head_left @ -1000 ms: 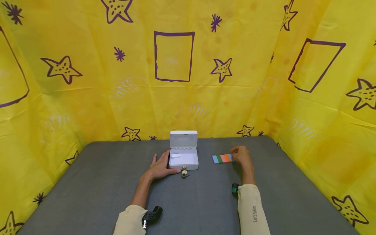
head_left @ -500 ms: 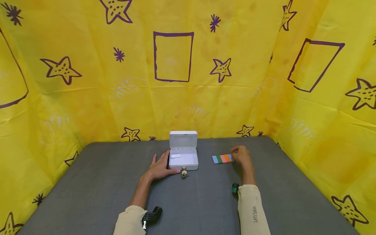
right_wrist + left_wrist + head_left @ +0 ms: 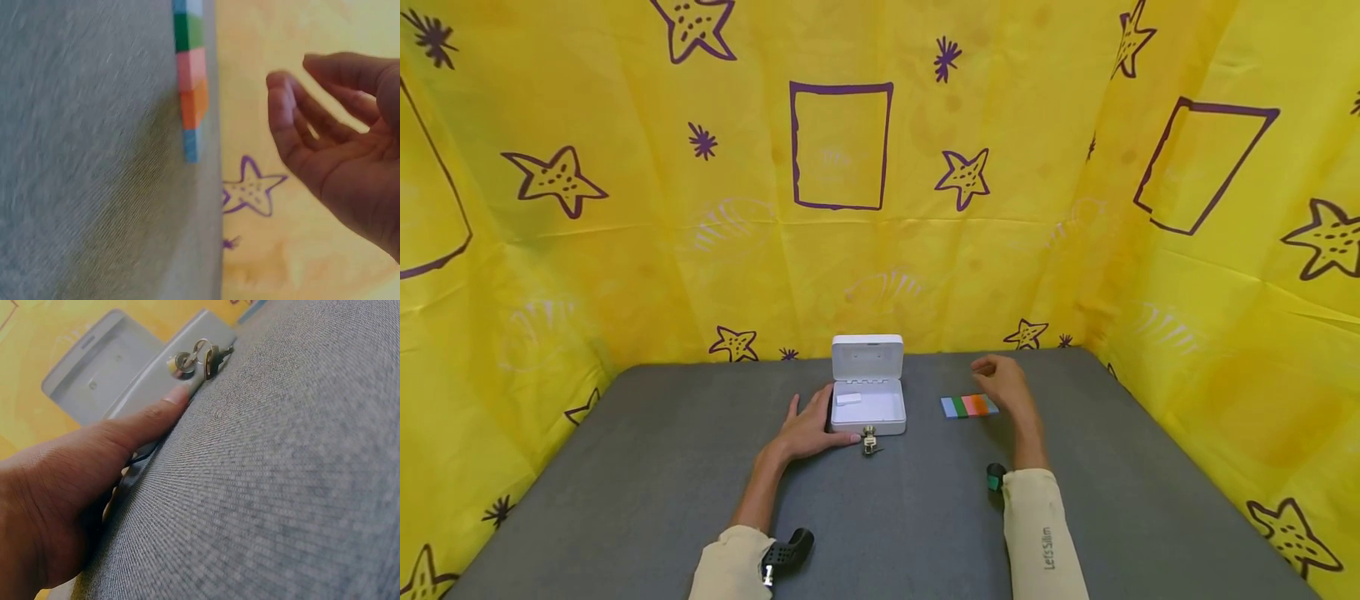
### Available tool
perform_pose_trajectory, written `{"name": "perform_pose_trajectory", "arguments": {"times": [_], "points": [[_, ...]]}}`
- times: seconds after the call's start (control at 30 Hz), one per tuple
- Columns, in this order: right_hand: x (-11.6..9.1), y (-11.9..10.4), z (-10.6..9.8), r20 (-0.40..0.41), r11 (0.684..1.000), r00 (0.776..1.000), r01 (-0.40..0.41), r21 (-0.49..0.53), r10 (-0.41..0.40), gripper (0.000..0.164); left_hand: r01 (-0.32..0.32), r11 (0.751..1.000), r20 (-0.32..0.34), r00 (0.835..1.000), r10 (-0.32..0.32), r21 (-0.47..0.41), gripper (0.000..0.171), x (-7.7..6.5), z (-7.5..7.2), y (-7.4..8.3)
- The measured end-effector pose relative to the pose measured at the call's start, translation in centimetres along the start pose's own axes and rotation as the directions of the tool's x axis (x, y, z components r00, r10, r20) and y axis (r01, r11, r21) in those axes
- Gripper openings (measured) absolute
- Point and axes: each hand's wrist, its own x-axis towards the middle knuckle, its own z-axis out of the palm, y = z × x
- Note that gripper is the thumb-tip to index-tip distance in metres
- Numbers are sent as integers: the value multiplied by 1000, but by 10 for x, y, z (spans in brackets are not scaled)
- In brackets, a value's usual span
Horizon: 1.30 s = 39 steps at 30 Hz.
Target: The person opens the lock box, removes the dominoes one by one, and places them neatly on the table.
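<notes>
A white metal cash box (image 3: 880,427) stands on the grey table with its lid (image 3: 868,357) raised. In its front lock sits a key, with another key (image 3: 870,444) hanging from the ring. A small white block (image 3: 849,399) lies inside at the left. My left hand (image 3: 805,432) rests against the box's left front corner, thumb straight along the front, fingers along the side. To the right lies a row of coloured blocks (image 3: 961,407): blue, green, pink, orange and blue. My right hand (image 3: 1002,382) hovers over the row's right end, its thumb and fingers apart, holding nothing.
Yellow cloth walls (image 3: 842,275) with purple stars enclose the table at the back and sides. Grey table surface (image 3: 917,517) extends between the forearms. Black cameras are strapped at both wrists.
My right hand has lifted off the row's right end and moved up and slightly left. The blocks, the box and my left hand stay in place.
</notes>
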Motion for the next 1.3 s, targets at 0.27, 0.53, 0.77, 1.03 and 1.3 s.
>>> {"name": "perform_pose_trajectory", "arguments": {"times": [0.27,0.53,0.77,1.03,1.3], "points": [[0,-36,17,113,981,975,181,73,-189,20,-11,1000,-7,1000,11,0,114,0,1,-2],[3,-77,59,211,937,913,346,52,-349,17,-28,1000,-11,1000,28,4,108,-3,-2,4],[-5,-101,89,304,905,860,424,23,-410,15,-60,998,-39,997,60,-6,102,-8,-6,11],[-12,-108,127,383,816,785,565,-119,-488,23,-50,999,-29,998,50,4,102,-8,-6,11],[-19,-106,142,483,793,792,543,-277,-374,30,-69,997,-32,997,70,33,102,-7,-6,12]]}}
